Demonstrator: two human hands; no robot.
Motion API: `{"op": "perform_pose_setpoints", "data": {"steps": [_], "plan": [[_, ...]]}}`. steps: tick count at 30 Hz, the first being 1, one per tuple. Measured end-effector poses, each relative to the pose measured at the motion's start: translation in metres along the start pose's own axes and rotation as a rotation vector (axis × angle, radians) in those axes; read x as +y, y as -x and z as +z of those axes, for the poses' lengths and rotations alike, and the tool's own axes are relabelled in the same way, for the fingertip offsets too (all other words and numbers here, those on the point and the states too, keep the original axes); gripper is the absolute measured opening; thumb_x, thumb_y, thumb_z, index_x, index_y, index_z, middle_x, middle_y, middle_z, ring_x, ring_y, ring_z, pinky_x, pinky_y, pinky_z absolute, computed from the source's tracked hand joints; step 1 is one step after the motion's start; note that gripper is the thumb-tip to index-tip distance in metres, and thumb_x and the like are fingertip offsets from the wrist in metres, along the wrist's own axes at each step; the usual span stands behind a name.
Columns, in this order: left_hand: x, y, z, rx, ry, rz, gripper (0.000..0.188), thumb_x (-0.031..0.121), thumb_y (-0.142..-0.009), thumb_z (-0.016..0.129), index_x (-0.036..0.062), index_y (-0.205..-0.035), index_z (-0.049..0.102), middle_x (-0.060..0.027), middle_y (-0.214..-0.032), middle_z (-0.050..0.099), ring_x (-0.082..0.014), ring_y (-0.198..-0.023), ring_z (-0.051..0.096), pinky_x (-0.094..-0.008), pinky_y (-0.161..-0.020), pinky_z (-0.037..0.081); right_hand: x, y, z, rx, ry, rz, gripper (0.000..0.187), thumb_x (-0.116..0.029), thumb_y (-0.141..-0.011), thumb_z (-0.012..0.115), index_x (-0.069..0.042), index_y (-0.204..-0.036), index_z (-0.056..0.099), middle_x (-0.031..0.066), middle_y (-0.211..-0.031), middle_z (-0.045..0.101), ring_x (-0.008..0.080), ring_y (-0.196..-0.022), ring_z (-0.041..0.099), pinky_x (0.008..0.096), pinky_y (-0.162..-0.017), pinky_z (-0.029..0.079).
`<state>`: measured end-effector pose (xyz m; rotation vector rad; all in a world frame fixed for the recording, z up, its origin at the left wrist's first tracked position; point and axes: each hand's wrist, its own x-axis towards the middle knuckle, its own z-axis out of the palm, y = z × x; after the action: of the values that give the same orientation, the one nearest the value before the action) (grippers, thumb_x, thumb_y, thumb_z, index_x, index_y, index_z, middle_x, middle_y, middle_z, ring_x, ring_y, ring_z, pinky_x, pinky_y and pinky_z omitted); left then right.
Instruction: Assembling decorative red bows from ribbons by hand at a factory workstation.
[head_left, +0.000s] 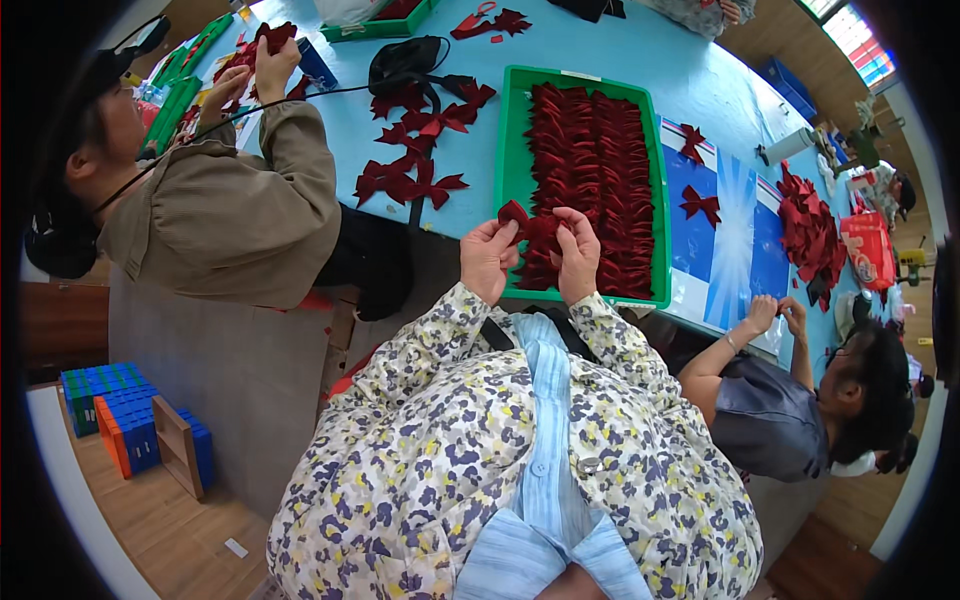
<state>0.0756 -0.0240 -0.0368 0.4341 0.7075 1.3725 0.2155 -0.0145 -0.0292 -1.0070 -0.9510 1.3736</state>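
Between my two hands is a dark red fabric bow (513, 214), held up over the near left part of a green tray (514, 130). My left hand (487, 256) pinches its left side between thumb and fingers. The fingers of my right hand (577, 252) are closed on its right side. Rows of dark red bows (598, 170) fill most of the tray, packed close together. To the tray's left, loose bows (408, 182) lie on the blue table, some of them overlapping.
A black pouch (408, 64) lies on the table (330, 150) beyond the loose bows. Co-workers sit at my left (230, 210) and right (770, 420). Blue-and-white sheets (735, 235) and a heap of red bows (810, 235) are on the right. Blue crates (130, 420) stand on the floor.
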Motion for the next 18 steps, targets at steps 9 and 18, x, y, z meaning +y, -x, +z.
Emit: {"op": "perform_pose_setpoints", "data": {"steps": [9,18], "plan": [[0.01,0.008,-0.002,-0.11,0.105,-0.047,0.007,0.006,-0.088,0.052,0.001,-0.089,0.056,-0.0013,-0.071,0.053,-0.0065,-0.052,0.038,-0.0212,-0.046,0.029,0.009,0.002,-0.001,-0.017,-0.093,0.021,0.022,-0.007,-0.09,0.043,-0.009,-0.11,0.053,-0.0043,-0.098,0.057,-0.0021,-0.076,0.051,0.0115,-0.052,0.039],[0.021,0.007,-0.014,-0.064,0.102,-0.051,0.006,0.006,-0.086,0.054,0.0014,-0.088,0.056,-0.0007,-0.07,0.053,-0.0062,-0.052,0.039,-0.021,-0.046,0.029,0.016,0.005,0.012,-0.031,-0.122,-0.006,0.025,-0.006,-0.089,0.042,-0.006,-0.112,0.051,-0.0018,-0.1,0.057,0.0011,-0.082,0.053,0.0125,-0.059,0.042]]}}
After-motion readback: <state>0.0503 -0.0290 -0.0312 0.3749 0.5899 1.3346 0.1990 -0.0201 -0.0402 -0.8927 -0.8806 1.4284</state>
